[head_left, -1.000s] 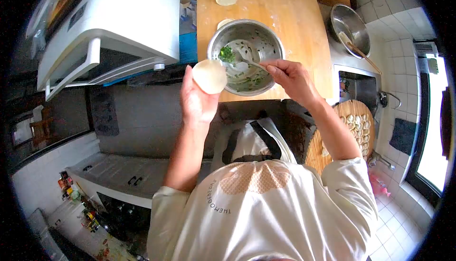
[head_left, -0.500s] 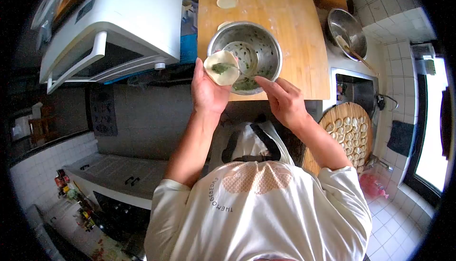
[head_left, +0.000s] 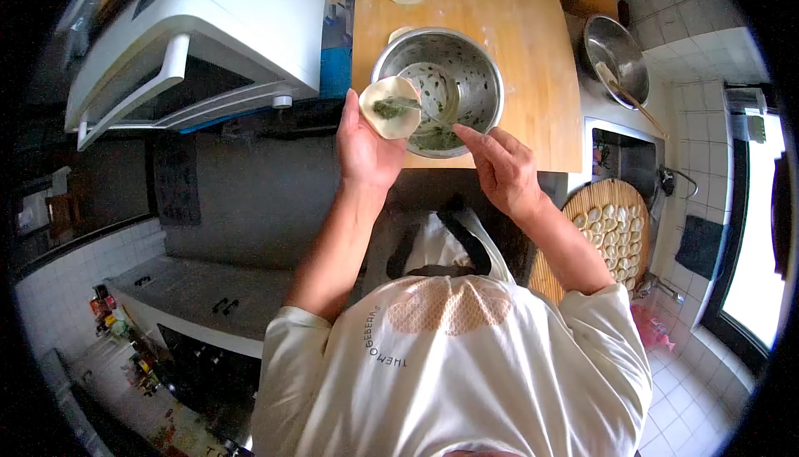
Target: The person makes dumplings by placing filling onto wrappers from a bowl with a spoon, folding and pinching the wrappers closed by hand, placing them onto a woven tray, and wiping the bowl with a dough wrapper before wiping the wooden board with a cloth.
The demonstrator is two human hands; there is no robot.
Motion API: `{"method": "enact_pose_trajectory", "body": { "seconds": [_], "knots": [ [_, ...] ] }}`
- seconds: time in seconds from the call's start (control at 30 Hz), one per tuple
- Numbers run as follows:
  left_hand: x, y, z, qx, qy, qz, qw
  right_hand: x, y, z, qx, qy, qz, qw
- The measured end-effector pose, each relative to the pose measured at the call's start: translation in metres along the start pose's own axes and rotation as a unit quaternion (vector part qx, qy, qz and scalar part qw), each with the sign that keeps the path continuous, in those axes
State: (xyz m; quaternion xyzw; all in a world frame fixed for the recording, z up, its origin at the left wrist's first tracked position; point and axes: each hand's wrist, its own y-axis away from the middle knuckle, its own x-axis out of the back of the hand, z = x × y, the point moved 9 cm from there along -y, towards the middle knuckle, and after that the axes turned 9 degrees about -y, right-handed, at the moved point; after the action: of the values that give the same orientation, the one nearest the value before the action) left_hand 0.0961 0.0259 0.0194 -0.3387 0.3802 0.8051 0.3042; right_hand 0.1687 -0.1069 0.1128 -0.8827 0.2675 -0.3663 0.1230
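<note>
A wooden desk [head_left: 533,49] spans the upper centre of the frame, bearing a steel bowl [head_left: 491,82]. At its lower left rim, a left hand [head_left: 366,153], fingers loosely cupped, supports 1 dough round [head_left: 379,126]. A right hand [head_left: 509,176], fingers pinched closed on a spoon [head_left: 434,119], appears to be setting down green filling [head_left: 388,109]; freeing the spoon cleanly would call for a level palm.

Mixing bowl [head_left: 483,66]: shiny metal, smooth
Worktop [head_left: 537,91]: pale wood, smooth, floury patches near its left edge
Shirt [head_left: 491,374]: soft matt cloth
Tray [head_left: 547,278]: ribbed, woody-looking slats
Oven [head_left: 241,7]: smooth white casing
</note>
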Motion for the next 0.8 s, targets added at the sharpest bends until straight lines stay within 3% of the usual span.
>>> {"method": "enact_pose_trajectory", "body": {
  "seconds": [0.4,0.63,0.77,0.8],
  "knots": [
    [-0.023,0.001,0.009,-0.003,0.074,-0.037,0.997,-0.003,0.002,0.018,0.032,0.066,-0.029,0.997],
    [-0.022,-0.003,0.016,-0.002,0.135,-0.09,0.987,0.013,0.007,0.02,0.064,0.033,0.002,0.997],
    [-0.015,-0.005,0.024,-0.022,0.141,-0.026,0.989,0.021,0.008,0.026,0.004,0.037,0.018,0.999],
    [-0.014,-0.006,0.022,-0.019,0.125,-0.02,0.992,0.021,0.003,0.028,-0.042,-0.065,0.052,0.996]
  ]
}}
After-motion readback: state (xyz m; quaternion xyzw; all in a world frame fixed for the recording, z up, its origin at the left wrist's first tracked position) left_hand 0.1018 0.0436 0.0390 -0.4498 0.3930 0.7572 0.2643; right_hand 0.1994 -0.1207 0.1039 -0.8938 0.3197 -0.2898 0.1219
